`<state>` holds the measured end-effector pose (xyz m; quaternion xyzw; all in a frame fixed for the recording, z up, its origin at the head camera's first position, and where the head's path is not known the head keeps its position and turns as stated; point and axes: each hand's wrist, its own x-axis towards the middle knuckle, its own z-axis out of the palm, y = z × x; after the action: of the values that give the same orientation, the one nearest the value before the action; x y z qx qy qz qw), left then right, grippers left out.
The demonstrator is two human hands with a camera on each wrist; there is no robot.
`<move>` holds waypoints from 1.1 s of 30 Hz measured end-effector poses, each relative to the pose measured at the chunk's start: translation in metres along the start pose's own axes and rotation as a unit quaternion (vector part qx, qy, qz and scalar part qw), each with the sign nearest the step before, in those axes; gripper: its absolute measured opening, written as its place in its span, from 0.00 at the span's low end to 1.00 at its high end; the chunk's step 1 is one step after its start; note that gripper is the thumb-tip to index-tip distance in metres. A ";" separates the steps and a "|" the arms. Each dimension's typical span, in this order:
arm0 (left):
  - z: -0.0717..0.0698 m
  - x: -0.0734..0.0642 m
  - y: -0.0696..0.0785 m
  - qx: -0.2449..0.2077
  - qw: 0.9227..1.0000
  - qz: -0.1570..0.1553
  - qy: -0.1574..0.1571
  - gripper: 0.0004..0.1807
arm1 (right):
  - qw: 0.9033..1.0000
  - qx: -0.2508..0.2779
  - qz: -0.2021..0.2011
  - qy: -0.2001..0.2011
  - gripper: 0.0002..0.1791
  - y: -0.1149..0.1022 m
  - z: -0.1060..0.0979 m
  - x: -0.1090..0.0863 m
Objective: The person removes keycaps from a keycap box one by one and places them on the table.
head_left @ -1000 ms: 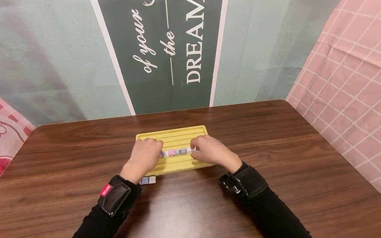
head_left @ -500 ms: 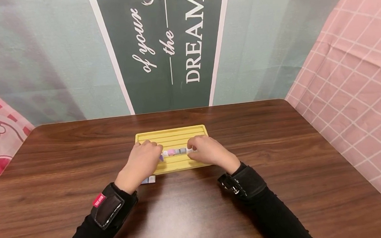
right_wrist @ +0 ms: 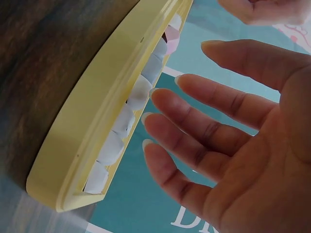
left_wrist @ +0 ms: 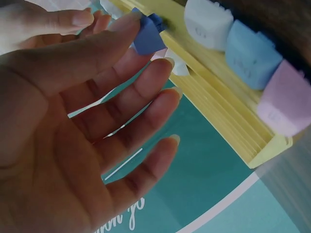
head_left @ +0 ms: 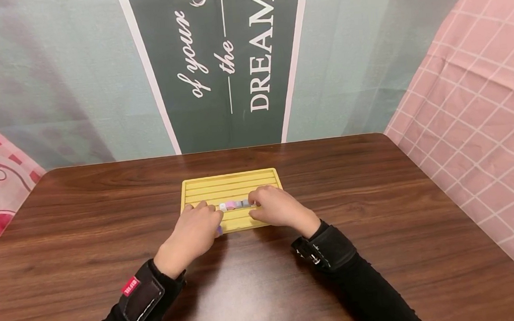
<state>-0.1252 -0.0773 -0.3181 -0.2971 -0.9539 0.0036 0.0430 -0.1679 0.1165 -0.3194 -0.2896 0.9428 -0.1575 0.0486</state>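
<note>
Please be careful with the violet keycap [left_wrist: 148, 36]: in my judgement it may slip or rotate, because your left hand [head_left: 191, 237] pinches it only between thumb and index finger, near their tips. The other left fingers are spread.

Your right hand [head_left: 281, 207] may push the row of keycaps [head_left: 231, 205] out of line in the tray [head_left: 227, 182], because its fingertips are very near; whether they touch, I cannot tell. These fingers are moderately wide and hold nothing.

In the head view, the violet keycap is at three o'clock from your left hand, by the tray's near edge; the row lies at nine o'clock from your right hand. In the left wrist view, three loose keycaps [left_wrist: 253, 56] are at about three o'clock from the violet one.
</note>
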 end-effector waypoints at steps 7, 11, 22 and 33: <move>0.004 -0.006 0.004 -0.013 1.000 0.004 -0.002 0.08 | 1.000 0.003 -0.005 0.000 0.07 0.000 0.001 0.000; 0.005 -0.008 0.005 -0.017 1.000 0.001 -0.005 0.07 | 1.000 0.002 -0.008 0.000 0.07 -0.001 0.001 -0.001; 0.009 -0.009 0.005 -0.016 1.000 -0.005 0.009 0.08 | 0.999 0.007 -0.033 0.006 0.02 -0.003 0.005 0.000; 0.008 -0.010 0.004 -0.014 1.000 -0.012 0.001 0.09 | 0.999 -0.001 -0.043 0.009 0.01 -0.004 0.004 -0.003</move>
<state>-0.1150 -0.0795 -0.3266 -0.2862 -0.9573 -0.0108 0.0400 -0.1628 0.1134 -0.3222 -0.3281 0.9302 -0.1610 0.0333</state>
